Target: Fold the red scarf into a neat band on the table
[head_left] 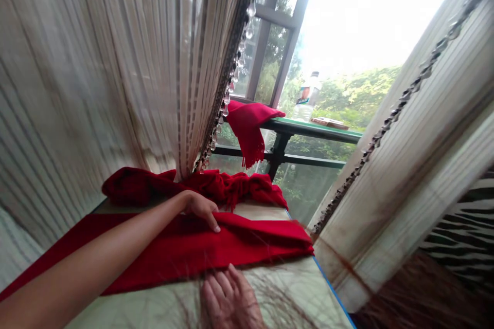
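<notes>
A long red scarf (247, 247) lies folded lengthwise across the light table, running from the lower left to the right edge. My left hand (203, 211) reaches over it and grips its far edge, thumb on top and the other fingers mostly hidden behind. At the near edge of the cloth is my right hand (231, 298), its fingers slightly bent and apart, holding nothing that I can see. Whether its fingertips touch the scarf is hard to tell. Behind, a second red scarf (227, 187) lies bunched up, with fringe showing.
Another red fringed cloth (250, 123) hangs over the green railing (320, 132) by the window. A plastic bottle (307, 95) and a small flat item (329, 123) stand on the rail. Beaded curtains (127, 61) frame both sides. Loose hair crosses the lower view. The table (301, 293) has a blue edge.
</notes>
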A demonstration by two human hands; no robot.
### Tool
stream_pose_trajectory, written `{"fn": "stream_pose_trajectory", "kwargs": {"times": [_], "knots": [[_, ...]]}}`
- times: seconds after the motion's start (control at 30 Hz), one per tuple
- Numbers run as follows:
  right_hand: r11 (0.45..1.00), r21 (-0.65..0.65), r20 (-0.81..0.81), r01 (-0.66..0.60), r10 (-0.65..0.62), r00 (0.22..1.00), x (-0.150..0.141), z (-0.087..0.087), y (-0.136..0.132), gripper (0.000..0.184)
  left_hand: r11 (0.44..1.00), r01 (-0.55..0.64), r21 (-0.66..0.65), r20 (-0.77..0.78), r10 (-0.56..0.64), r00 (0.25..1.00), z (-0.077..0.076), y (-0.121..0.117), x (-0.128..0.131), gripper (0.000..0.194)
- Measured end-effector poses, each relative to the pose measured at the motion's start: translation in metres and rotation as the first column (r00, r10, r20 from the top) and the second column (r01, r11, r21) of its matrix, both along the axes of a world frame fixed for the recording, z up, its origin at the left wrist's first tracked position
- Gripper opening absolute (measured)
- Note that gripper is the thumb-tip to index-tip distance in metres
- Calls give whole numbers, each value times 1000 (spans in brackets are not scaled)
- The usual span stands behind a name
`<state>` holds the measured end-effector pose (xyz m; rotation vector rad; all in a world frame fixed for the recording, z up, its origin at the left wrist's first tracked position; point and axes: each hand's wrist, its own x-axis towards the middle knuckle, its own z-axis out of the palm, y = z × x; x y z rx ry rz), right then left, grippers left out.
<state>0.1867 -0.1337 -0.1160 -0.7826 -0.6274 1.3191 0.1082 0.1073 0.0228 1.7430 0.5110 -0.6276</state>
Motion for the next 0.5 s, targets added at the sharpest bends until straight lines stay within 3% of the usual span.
{"fn": "stream_pose_trajectory", "kwargs": {"times": [0.07, 0.2, 0.33, 0.5], "knots": [[974, -138, -190, 181, -205, 960, -11, 25, 7, 27, 1000, 13, -4, 16, -12, 1000, 1, -2, -1, 41], [929, -314, -228, 198, -276, 934, -19, 57, 9, 48, 1000, 25, -18, 30, -24, 999, 1, -3, -1, 39], [905, -373, -163, 205, -281, 946, -16, 69, 7, 63, 1000, 15, -27, 27, -15, 1000, 0, 1, -3, 39], [900, -372, -105, 226, -282, 954, -17, 75, 6, 67, 1000, -12, -9, 31, 12, 999, -1, 6, -3, 41]]}}
